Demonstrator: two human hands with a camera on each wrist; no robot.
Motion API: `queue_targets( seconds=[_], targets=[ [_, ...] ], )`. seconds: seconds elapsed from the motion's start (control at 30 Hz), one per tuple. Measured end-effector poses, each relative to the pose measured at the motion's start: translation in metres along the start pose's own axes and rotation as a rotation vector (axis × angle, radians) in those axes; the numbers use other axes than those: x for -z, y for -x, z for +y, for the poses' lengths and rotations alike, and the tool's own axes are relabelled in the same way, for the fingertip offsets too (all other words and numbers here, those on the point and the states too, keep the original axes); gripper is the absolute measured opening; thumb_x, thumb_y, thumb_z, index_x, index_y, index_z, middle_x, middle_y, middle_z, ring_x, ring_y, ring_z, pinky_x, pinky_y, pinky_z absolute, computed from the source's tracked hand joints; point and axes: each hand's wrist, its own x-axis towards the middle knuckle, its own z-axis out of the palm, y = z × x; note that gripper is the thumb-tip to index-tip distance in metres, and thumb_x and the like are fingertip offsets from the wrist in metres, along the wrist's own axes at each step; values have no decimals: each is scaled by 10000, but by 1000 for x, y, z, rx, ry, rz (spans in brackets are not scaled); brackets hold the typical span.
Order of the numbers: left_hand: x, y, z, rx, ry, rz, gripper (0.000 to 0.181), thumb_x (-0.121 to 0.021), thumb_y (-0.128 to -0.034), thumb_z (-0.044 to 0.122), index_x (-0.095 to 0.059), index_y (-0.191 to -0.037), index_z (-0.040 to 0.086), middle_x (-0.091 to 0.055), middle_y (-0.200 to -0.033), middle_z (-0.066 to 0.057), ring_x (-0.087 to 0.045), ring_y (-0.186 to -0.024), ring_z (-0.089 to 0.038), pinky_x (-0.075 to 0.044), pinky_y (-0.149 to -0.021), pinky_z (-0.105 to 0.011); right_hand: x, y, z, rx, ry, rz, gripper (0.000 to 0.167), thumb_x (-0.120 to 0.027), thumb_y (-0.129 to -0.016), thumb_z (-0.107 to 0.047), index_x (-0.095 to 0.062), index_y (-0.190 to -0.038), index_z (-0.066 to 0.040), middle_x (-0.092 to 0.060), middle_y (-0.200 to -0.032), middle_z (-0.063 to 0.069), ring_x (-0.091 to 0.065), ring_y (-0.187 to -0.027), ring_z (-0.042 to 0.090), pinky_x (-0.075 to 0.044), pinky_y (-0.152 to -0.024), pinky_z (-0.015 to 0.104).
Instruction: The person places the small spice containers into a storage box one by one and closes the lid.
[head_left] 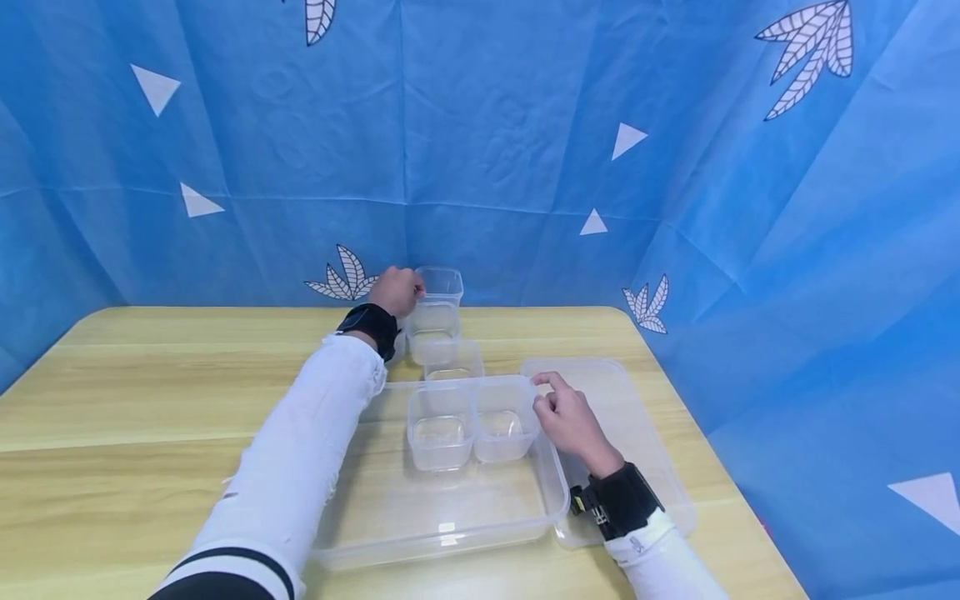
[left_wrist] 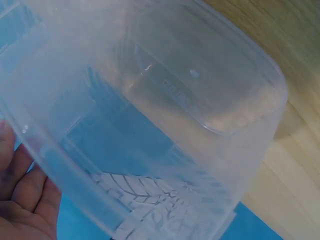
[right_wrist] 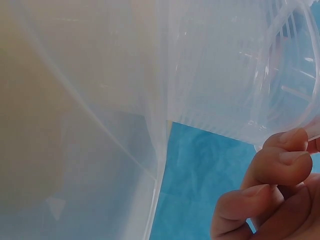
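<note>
Blue leaf-print curtain [head_left: 495, 108] behind wood table [head_left: 135, 383]. Big clear bin [head_left: 420, 547] on table, flat clear lid [head_left: 637, 442] lying at its right. Right tub [head_left: 502, 442] and left tub [head_left: 441, 450] side by side inside bin, far end. Right hand [head_left: 572, 421] pinches right tub's rim at corner. Left hand [head_left: 396, 292], fingers curled, pinches rim of far tub [head_left: 446, 289] near curtain.

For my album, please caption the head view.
Left hand at a clear squarish plastic tub; right hand at another tub in a clear rectangular plastic box.
</note>
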Motion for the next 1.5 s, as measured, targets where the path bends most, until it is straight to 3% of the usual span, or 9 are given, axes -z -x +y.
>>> queue_targets(
  seconds=[0.2,0.4,0.83,1.0,1.5],
  targets=[
    [0,0,-3,-7,-5,25,183,-585,-959,62,-746,-1041,30,-701,-1040,-147,-636,-977,-326,-516,-839,-436,0,-2,-1,11,3,2,322,-479,-907,-64,-572,-1209,3,-349,-516,-72,-294,-408,52,-269,-425,238],
    [4,2,-5,-50,-18,55,180,-583,-952,31,-760,-986,26,-711,-992,-150,-649,-935,-325,-520,-824,-436,1,-4,-2,18,17,-8,331,-480,-896,-55,-572,-1207,9,-350,-512,-81,-300,-413,58,-280,-434,239],
    [3,6,-4,-38,-11,19,187,-590,-959,61,-743,-1060,21,-699,-1060,-159,-638,-1002,-330,-506,-874,-438,4,-2,-4,31,52,-47,327,-480,-867,-35,-553,-1183,12,-356,-508,-82,-311,-407,57,-283,-425,235],
    [0,7,-5,-74,-25,45,171,-597,-940,19,-759,-993,17,-711,-1003,-151,-653,-949,-318,-517,-837,-429,6,0,-7,17,45,-76,321,-467,-859,-44,-539,-1167,10,-347,-501,-86,-309,-405,68,-276,-419,229],
    [6,9,6,-125,-41,50,157,-631,-940,68,-754,-1021,15,-714,-1006,-150,-663,-947,-311,-519,-850,-415,10,1,-8,-40,17,-128,265,-463,-860,-58,-499,-1118,-10,-307,-492,-80,-267,-403,87,-237,-419,228]
  ],
)
